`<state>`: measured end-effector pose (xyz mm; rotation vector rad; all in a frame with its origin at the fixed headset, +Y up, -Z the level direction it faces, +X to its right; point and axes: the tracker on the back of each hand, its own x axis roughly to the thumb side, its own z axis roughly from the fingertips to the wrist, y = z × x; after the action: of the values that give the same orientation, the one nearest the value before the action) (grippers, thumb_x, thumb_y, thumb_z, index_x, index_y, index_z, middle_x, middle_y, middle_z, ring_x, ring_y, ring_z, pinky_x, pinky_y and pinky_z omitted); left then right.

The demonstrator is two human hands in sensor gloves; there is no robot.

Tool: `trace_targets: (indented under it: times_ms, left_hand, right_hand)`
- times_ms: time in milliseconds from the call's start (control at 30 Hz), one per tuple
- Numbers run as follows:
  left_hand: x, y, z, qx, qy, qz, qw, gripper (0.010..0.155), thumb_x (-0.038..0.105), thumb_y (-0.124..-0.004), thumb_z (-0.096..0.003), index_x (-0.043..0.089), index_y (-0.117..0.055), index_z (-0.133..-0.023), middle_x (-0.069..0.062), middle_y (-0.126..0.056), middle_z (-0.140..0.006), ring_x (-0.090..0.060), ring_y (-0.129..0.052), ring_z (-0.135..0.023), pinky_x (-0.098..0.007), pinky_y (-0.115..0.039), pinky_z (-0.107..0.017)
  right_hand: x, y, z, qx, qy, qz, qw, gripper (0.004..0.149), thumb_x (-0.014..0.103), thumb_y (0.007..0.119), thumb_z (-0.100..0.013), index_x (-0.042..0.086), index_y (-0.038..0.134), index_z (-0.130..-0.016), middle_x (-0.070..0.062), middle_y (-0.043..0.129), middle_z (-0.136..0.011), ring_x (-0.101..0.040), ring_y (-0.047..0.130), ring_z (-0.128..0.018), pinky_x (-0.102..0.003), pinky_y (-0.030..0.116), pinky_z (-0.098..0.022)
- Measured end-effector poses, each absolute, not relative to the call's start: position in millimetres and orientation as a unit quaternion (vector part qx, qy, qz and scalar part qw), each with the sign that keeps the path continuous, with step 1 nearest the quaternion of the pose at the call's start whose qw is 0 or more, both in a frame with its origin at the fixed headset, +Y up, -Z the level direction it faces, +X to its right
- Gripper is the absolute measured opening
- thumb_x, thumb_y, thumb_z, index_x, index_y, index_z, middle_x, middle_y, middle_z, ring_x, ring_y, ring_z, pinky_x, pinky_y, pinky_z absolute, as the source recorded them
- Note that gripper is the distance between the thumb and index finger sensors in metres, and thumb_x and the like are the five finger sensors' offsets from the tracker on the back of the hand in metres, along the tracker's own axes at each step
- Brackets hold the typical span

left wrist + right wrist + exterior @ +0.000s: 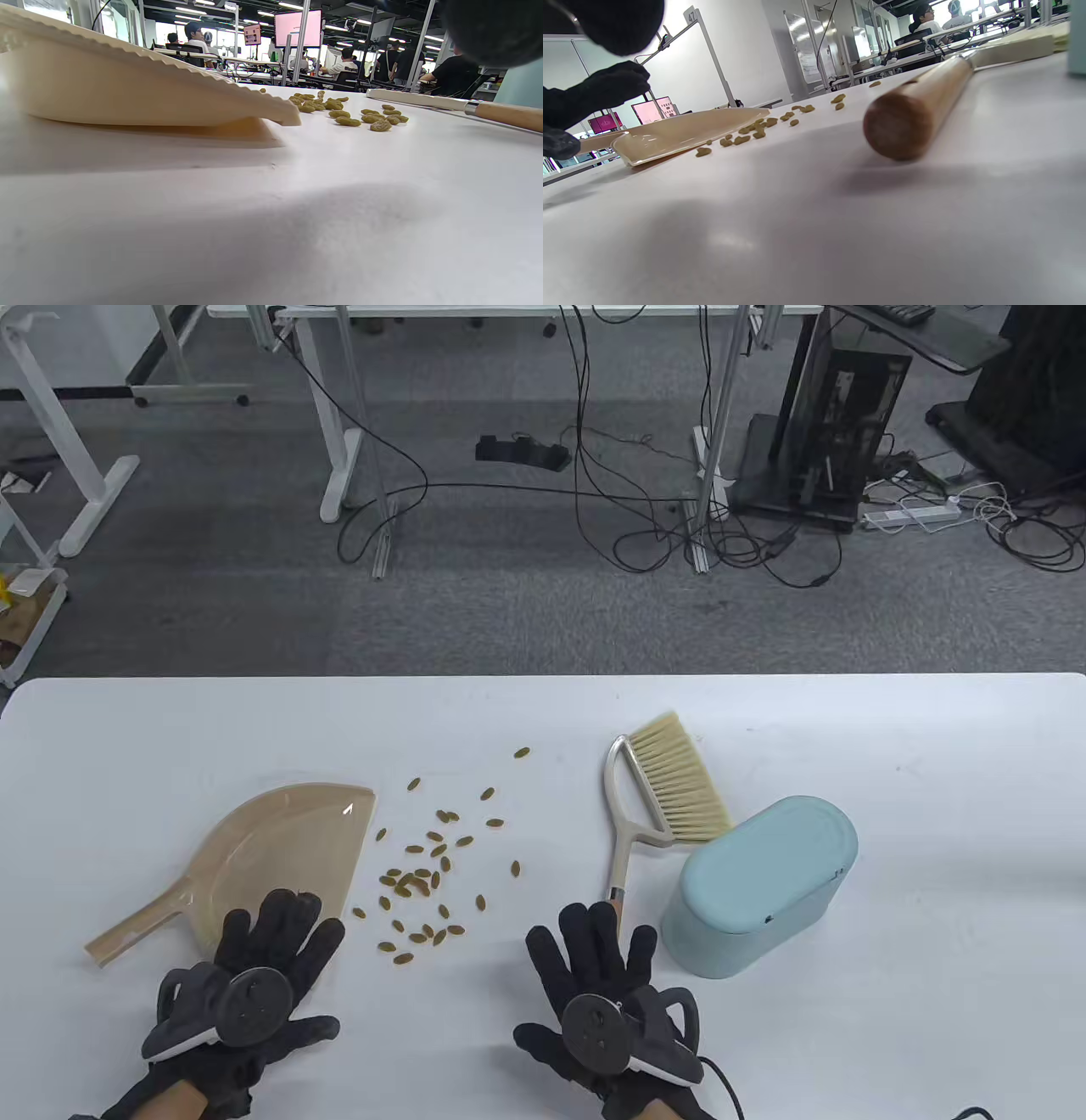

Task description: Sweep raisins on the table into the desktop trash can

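Observation:
Several yellow-green raisins [424, 882] lie scattered on the white table [933, 780] between a beige dustpan [280, 848] and a hand brush [670, 780]. The brush's wooden handle end [617, 902] points toward me. A light blue trash can [759, 886] stands right of the brush. My left hand [276, 929] is open, its fingertips over the dustpan's near edge, holding nothing. My right hand [598, 942] is open, its fingertips just short of the handle end. The right wrist view shows the handle [916, 110] lying free, with the dustpan [687, 131] and raisins [755, 129] beyond.
The left wrist view shows the dustpan's rim [127, 93] close on the left, raisins [348, 114] ahead and the brush handle [500, 114] at right. The table's far edge [543, 676] drops to a floor with desks and cables.

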<state>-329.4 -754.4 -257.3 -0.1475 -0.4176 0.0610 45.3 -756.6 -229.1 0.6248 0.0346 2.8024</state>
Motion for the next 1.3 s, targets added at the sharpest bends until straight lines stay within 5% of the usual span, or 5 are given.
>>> trace_targets:
  times_ms: [1300]
  left_hand:
    - [-340.9, -752.4, -261.4, -0.065, -0.173, 0.052, 0.981, 0.095, 0.067, -0.071, -0.044, 0.039, -0.008, -0.109, 0.01, 0.018, -0.112, -0.027, 0.016, -0.112, -0.064, 0.001, -0.077]
  right_hand:
    - [48.2, -757.7, -228.0, 0.191, 0.012, 0.973, 0.132, 0.096, 0.075, 0.059, -0.047, 0.028, 0.007, -0.113, -0.016, 0.003, -0.118, -0.046, 0.0, -0.105, -0.071, -0.004, -0.053]
